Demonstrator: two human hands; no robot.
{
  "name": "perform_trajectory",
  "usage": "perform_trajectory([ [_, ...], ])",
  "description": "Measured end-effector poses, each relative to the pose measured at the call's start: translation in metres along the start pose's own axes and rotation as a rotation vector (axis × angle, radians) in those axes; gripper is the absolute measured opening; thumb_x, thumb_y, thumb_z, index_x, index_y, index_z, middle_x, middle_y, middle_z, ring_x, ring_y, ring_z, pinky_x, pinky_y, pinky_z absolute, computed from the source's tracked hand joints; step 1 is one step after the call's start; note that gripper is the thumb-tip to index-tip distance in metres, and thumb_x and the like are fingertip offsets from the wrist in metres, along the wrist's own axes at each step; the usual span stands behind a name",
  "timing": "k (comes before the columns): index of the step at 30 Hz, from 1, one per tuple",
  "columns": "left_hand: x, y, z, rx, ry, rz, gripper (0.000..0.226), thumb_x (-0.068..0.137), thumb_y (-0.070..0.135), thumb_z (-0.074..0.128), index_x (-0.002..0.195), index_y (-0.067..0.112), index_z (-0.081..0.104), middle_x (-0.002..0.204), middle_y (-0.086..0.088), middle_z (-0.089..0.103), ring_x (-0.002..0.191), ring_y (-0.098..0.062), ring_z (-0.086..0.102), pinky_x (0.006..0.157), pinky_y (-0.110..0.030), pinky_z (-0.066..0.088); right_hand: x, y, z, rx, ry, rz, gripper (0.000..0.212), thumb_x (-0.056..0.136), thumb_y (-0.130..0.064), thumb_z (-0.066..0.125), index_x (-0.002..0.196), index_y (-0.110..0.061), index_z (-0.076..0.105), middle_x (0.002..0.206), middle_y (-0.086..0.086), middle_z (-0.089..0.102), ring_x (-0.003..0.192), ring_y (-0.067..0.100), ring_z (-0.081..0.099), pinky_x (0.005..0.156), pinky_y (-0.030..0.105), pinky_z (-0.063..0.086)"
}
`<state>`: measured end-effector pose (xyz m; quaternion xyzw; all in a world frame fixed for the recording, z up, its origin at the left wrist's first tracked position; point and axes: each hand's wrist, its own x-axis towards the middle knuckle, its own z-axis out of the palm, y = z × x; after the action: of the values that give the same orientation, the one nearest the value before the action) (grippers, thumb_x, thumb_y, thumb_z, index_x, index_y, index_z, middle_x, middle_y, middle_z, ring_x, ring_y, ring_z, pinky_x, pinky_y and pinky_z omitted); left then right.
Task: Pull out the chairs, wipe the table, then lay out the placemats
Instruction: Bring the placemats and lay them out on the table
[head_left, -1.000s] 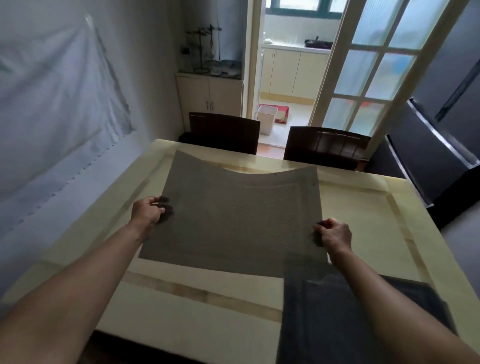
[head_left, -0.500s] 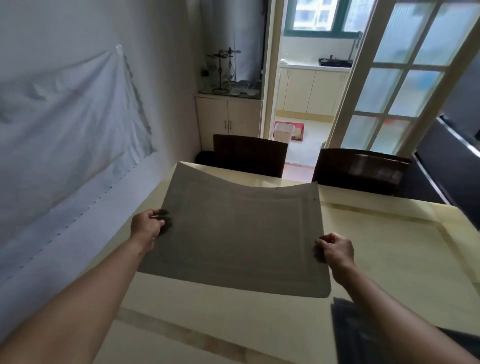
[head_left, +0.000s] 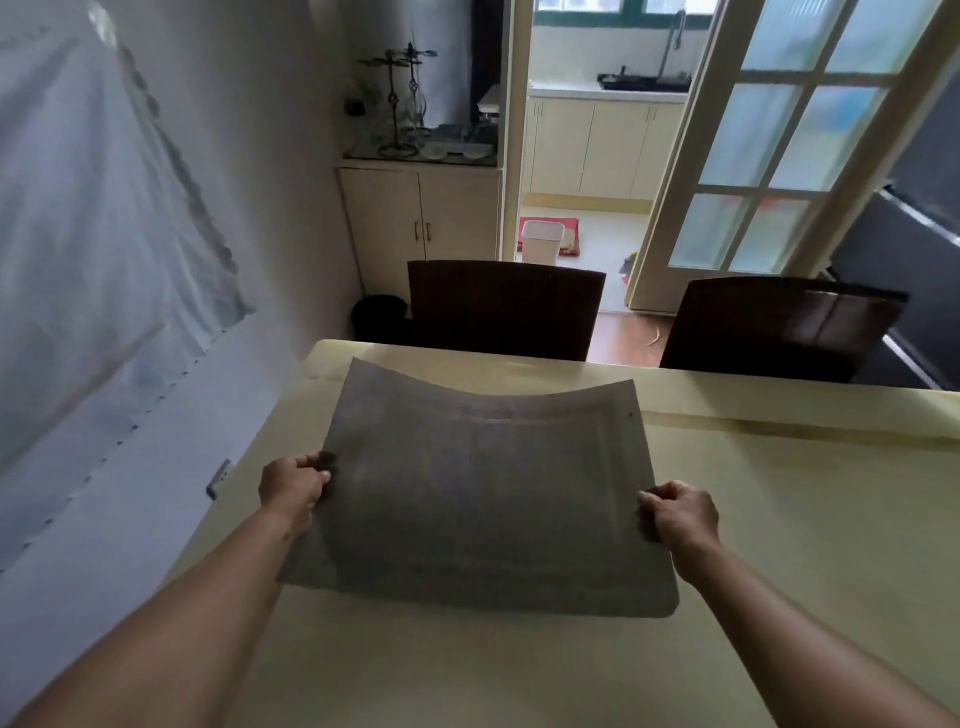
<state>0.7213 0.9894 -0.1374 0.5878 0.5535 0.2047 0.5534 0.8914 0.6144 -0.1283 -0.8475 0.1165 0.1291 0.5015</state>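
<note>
Currently: grey placemat (head_left: 483, 499) stretched between both grips, over the far left part of the pale surface (head_left: 779, 519). Left grip (head_left: 293, 486) pinches the mat's left edge, fingers curled round it. Right grip (head_left: 678, 514) pinches the right edge the same way. Mat sags mid-span, far corners raised; whether its middle touches the surface cannot be told. Left chair (head_left: 504, 306) and right chair (head_left: 779, 327), both dark, stand at the far side.

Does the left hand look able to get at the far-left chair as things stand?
Probably not: the left hand grips the placemat by its side, as does the right hand, and that chair stands beyond the far edge of the table.
</note>
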Motion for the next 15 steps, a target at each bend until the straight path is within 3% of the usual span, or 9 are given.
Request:
perform_trajectory([
  [3, 0.028, -0.010, 0.014, 0.013, 0.007, -0.006, 0.031, 0.078, -0.012, 0.061, 0.107, -0.003, 0.067, 0.098, -0.013, 0.065, 0.087, -0.023, 0.059, 0.091, -0.040, 0.051, 0.021, 0.005, 0.026, -0.065, 0.045, 0.018, 0.018, 0.079, -0.014, 0.073, 0.064, -0.014, 0.064, 0.065, 0.009, 0.067, 0.066, 0.028, 0.065, 0.073, 0.045, 0.058],
  [8, 0.074, -0.015, 0.029, 0.067, 0.027, -0.010, 0.030, 0.075, -0.011, 0.064, 0.104, -0.002, 0.068, 0.104, -0.020, 0.069, 0.088, -0.026, 0.063, 0.093, -0.043, 0.052, 0.053, -0.005, 0.054, -0.085, 0.057, 0.025, 0.016, 0.080, -0.014, 0.073, 0.066, -0.014, 0.065, 0.072, 0.011, 0.068, 0.073, 0.029, 0.066, 0.074, 0.048, 0.058],
  [11, 0.080, -0.014, 0.034, 0.193, 0.060, 0.034, 0.029, 0.076, -0.006, 0.067, 0.104, -0.001, 0.069, 0.105, -0.019, 0.070, 0.096, -0.030, 0.065, 0.089, -0.035, 0.049, 0.066, -0.004, 0.066, -0.119, 0.055, 0.041, 0.012, 0.081, -0.015, 0.073, 0.072, -0.012, 0.066, 0.079, 0.013, 0.067, 0.080, 0.031, 0.066, 0.078, 0.048, 0.057],
  [15, 0.074, -0.016, 0.033, 0.411, 0.106, 0.108, 0.033, 0.077, 0.004, 0.071, 0.110, 0.004, 0.069, 0.111, -0.019, 0.069, 0.105, -0.033, 0.063, 0.090, -0.034, 0.047, 0.066, 0.007, 0.070, -0.251, 0.059, 0.065, 0.014, 0.079, -0.021, 0.075, 0.077, -0.008, 0.070, 0.081, 0.014, 0.070, 0.081, 0.030, 0.065, 0.077, 0.038, 0.054],
])
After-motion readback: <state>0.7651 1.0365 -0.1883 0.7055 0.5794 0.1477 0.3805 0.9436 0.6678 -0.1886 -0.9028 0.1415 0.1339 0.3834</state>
